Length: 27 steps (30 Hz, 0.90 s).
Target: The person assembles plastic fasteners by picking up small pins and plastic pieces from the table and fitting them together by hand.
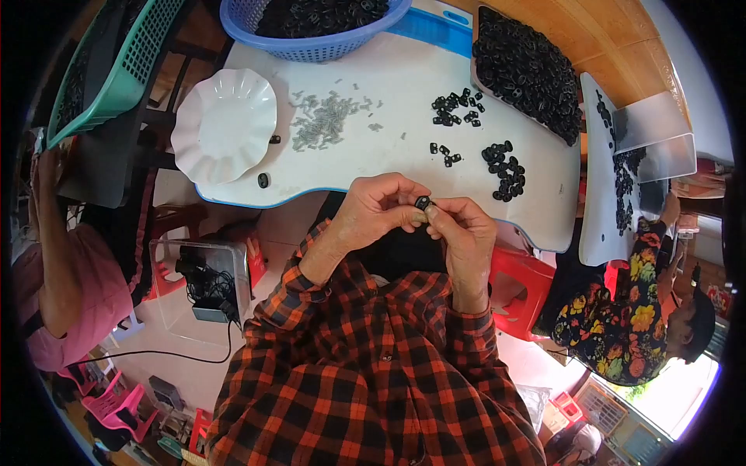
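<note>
Close to my body, just off the table's front edge, both hands meet at a small black oval plastic piece. My left hand is closed, pinching it between thumb and fingertips. The thumb and forefinger of my right hand are pressed together against its right side; whether they also hold something smaller is hidden. Similar black pieces lie in a group to the right, with smaller black parts behind them. A heap of tiny grey pieces, perhaps springs, is spread left of centre on the white table.
A scalloped white plate stands at the left, two black pieces beside it. Behind are a blue basket and a tray of black parts. People sit on both sides, near a green basket and another table. A clear bin holds cables.
</note>
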Each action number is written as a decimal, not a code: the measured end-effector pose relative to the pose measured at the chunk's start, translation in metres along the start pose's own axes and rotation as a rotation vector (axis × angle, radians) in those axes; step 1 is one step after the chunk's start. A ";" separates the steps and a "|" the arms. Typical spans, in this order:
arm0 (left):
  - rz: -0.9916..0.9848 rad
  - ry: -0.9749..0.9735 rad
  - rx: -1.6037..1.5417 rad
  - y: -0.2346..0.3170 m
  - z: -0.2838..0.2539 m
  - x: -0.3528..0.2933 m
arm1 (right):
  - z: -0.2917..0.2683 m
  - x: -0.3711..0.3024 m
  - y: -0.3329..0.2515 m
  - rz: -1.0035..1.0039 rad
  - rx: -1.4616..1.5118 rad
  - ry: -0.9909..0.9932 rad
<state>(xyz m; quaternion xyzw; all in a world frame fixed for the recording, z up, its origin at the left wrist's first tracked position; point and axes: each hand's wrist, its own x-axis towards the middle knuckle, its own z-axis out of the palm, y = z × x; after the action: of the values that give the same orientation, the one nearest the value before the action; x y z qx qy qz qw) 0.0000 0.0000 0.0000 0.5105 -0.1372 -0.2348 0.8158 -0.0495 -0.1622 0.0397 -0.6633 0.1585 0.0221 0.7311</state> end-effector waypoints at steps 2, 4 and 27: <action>-0.032 0.014 -0.030 0.002 0.000 0.000 | 0.000 0.000 -0.001 -0.003 0.026 -0.010; -0.036 0.017 -0.051 0.003 0.000 -0.001 | 0.001 0.000 -0.004 0.012 0.062 -0.031; 0.012 0.011 -0.150 0.010 -0.006 -0.005 | 0.004 0.014 -0.006 0.186 0.209 -0.215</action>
<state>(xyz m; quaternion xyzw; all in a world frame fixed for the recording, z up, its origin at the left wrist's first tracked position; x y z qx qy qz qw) 0.0005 0.0111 0.0064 0.4484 -0.1180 -0.2366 0.8538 -0.0335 -0.1614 0.0420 -0.5600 0.1415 0.1436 0.8036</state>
